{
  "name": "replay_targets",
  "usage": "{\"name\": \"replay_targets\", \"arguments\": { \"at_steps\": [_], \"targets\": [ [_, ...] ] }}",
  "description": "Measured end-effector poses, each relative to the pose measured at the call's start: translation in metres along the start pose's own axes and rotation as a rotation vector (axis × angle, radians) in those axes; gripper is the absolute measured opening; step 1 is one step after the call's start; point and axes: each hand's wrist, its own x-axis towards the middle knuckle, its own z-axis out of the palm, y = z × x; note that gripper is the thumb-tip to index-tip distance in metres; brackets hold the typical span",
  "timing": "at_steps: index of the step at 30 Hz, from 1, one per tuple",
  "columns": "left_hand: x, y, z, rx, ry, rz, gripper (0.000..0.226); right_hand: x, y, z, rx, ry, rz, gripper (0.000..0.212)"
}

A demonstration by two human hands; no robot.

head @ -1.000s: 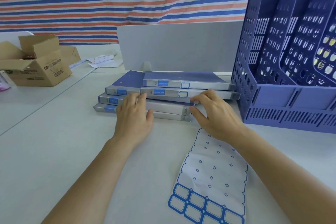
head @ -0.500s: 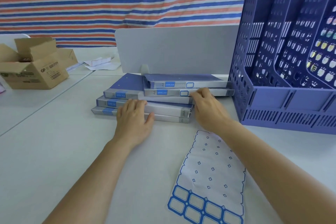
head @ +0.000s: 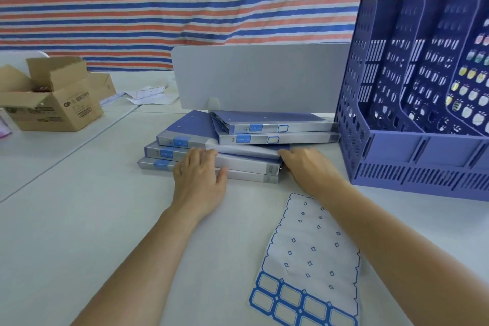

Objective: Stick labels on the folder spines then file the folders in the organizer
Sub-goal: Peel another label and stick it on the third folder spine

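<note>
Several blue folders (head: 248, 149) with grey spines lie stacked on the white table. The top two (head: 277, 128) show a blue-framed label on the spine. My left hand (head: 198, 180) lies flat, fingers spread, against the spines of the lower folders. My right hand (head: 309, 167) curls its fingers around the right end of the third folder (head: 246, 151) from the top. A label sheet (head: 307, 267) lies in front of me, most labels peeled off, several blue-framed ones left at its near end. The blue file organizer (head: 412, 156) stands to the right of the stack.
An open cardboard box (head: 50, 103) sits at the far left on a neighbouring table. Loose papers (head: 148, 95) lie behind it. A grey divider panel (head: 259, 77) stands upright just behind the folders. A striped tarp hangs as the backdrop.
My right hand slid from the labelled spine down to the right end of the third folder. My left hand stayed on the lower spines. The view tilted down slightly.
</note>
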Motion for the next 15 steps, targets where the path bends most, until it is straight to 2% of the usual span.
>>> {"name": "replay_targets", "arguments": {
  "at_steps": [2,4,6,10,12,15],
  "targets": [
    [0.000,0.000,-0.001,-0.017,0.045,-0.020,0.050,-0.008,0.006,0.003,0.064,0.029,-0.018,0.043],
    [0.001,-0.001,-0.003,-0.065,0.159,0.028,0.050,-0.018,0.014,0.003,0.195,0.115,-0.035,0.047],
    [0.001,0.001,-0.006,-0.105,0.257,0.115,0.045,-0.030,0.022,0.000,0.259,0.265,-0.073,0.042],
    [-0.002,0.006,-0.004,-0.084,0.284,0.223,0.047,-0.061,0.033,-0.007,0.311,0.528,-0.078,0.027],
    [-0.001,0.003,-0.001,-0.027,0.322,0.255,0.044,-0.076,0.033,-0.009,0.377,0.551,-0.014,0.029],
    [0.001,0.002,-0.005,-0.069,0.372,0.243,0.042,-0.096,0.027,-0.019,0.532,0.431,0.176,0.035]
  ]
}}
